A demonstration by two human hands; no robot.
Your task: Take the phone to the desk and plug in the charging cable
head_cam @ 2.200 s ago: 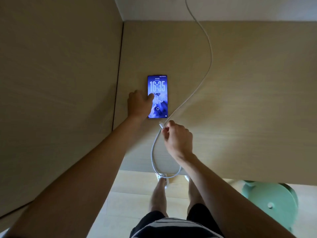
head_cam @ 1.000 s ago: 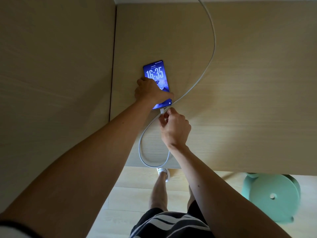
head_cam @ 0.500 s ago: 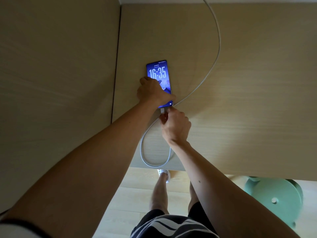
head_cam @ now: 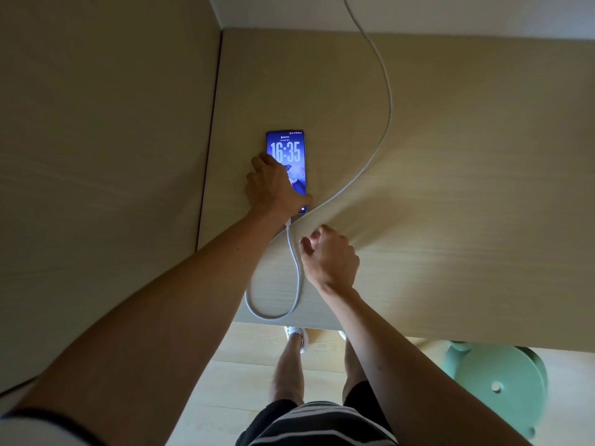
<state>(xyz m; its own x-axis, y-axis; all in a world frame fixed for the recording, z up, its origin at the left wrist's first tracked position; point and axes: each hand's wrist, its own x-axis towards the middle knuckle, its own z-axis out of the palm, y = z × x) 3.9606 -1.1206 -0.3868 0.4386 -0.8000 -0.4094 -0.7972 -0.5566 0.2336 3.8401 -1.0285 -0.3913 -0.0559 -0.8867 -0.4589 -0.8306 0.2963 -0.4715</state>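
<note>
Phone (head_cam: 291, 156) lies flat on the desk (head_cam: 450, 188), screen up and lit, near the left panel. My left hand (head_cam: 273, 188) is clamped over its lower half, pinning it. Charging cable (head_cam: 384, 130) looks seated in the bottom port; slack loops toward the desk edge. My right hand (head_cam: 330, 255) is loosely curled, off the cable, holding nothing. Phone: rigid, glassy, probably slippery, so grip the side edges. Cable: soft and light, so hold by the plug, not the cord.

dim warm light, glowing phone (head_cam: 286, 156) screen brightest, soft shadows across desk (head_cam: 450, 188), wide-angle bending at edges
</note>
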